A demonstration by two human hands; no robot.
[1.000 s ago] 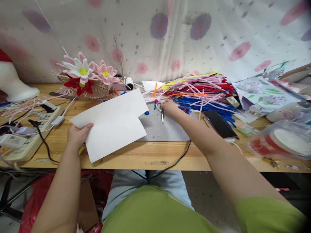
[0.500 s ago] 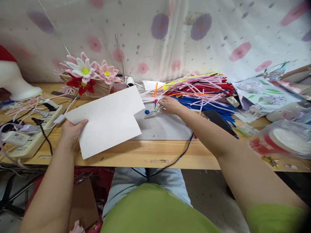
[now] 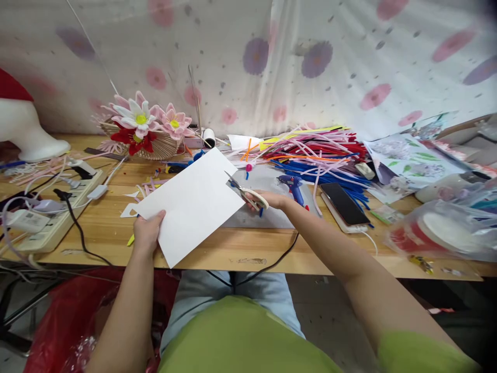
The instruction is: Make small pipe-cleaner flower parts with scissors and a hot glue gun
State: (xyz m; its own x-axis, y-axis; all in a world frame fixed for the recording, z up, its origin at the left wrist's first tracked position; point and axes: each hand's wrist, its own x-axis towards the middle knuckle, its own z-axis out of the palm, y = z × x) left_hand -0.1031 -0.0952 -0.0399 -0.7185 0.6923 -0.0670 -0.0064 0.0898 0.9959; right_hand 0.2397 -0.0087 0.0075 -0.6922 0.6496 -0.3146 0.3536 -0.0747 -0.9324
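My left hand [image 3: 146, 234] is closed on the lower left edge of a white sheet of paper [image 3: 196, 204], thumb on top, holding it tilted above the table. In my right hand [image 3: 264, 201] is a pair of scissors [image 3: 248, 194] with pale handles. The blades are parted and lie at the right edge of the sheet, near its upper right corner. A grey cutting mat [image 3: 272, 221] shows partly under the paper and scissors. Just beyond my right hand lies a blue glue gun [image 3: 293, 187].
Behind are bundles of coloured pipe cleaners [image 3: 310, 147] and a fan with fuzzy flowers [image 3: 142, 122]. Power strips and cables [image 3: 58, 212] fill the left. At right are a phone [image 3: 344, 203] and a plastic-wrapped cup [image 3: 438, 223]. A black cable [image 3: 279, 257] crosses the table's front edge.
My right hand has brought the scissors from the mat to the paper's right edge. The sheet has moved right and turned, uncovering scraps on the left. The glue gun now shows.
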